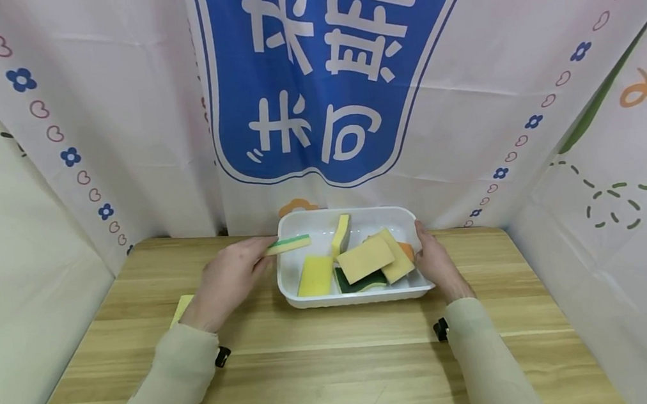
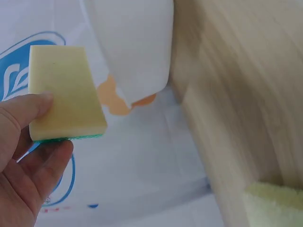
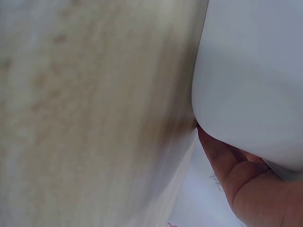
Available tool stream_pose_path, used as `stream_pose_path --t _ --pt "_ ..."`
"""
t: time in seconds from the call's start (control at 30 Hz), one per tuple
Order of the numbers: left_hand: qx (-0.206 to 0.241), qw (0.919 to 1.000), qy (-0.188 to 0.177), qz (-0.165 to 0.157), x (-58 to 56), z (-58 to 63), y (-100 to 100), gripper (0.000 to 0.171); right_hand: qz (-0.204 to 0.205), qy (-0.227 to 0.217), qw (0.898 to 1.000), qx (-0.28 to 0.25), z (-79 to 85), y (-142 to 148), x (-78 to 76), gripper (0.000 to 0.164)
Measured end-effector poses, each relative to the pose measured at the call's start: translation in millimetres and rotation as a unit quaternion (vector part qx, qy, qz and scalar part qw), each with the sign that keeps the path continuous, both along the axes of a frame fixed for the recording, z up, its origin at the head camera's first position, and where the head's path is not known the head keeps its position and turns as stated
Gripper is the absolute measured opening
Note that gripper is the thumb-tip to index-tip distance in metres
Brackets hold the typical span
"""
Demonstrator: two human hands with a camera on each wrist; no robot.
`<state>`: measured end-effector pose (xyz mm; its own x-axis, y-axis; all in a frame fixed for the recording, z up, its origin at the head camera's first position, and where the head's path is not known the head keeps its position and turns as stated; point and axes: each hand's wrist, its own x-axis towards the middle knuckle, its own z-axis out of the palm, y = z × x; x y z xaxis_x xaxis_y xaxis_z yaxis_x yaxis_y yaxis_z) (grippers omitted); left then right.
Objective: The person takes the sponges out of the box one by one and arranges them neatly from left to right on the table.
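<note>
My left hand (image 1: 226, 281) pinches a sponge (image 2: 66, 90), pale yellow with a thin green scouring layer, between thumb and fingers. That sponge juts over the left rim of a white plastic tray (image 1: 361, 298). At the tray's right end, my right hand (image 1: 439, 267) grips the wall and rim; its fingers (image 3: 215, 151) press against the outside. Inside lie several sponges: a yellow one (image 1: 315, 275) at left, one on its edge (image 1: 340, 236), two pale ones overlapping, and a dark green-faced one (image 1: 359, 281) beneath them. Something orange (image 1: 407, 250) shows partly behind the pale pair.
Another yellow sponge (image 1: 181, 309) lies on the wooden table (image 1: 338, 367) beside my left wrist, partly hidden by it. A printed white cloth (image 1: 137, 115) hangs just behind the tray, with more cloth along both sides of the table.
</note>
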<state>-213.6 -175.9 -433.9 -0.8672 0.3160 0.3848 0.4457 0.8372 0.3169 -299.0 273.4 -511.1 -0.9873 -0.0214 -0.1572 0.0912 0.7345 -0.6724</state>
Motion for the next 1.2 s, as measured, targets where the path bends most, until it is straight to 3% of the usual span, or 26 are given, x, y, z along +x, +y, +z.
stream_pose_path --t 0.47,0.7,1.0,1.2 --pt "-0.039 0.9985 -0.006 0.038 27.3 16.8 -24 0.04 -0.005 -0.006 1.0 -0.017 3.2 -1 2.2 0.087" --pt "-0.058 0.9972 -0.008 0.045 36.9 16.5 -30 0.04 -0.006 -0.006 1.0 -0.013 5.2 -1 2.7 0.088" --pt "-0.08 0.9959 -0.002 0.043 47.5 14.1 -34 0.027 -0.001 -0.001 1.0 -0.002 3.1 -1 1.4 0.088" --pt "-0.098 0.9943 0.007 0.042 55.2 9.5 -33 0.033 0.0 0.001 1.0 0.004 0.6 0 -1.4 0.087"
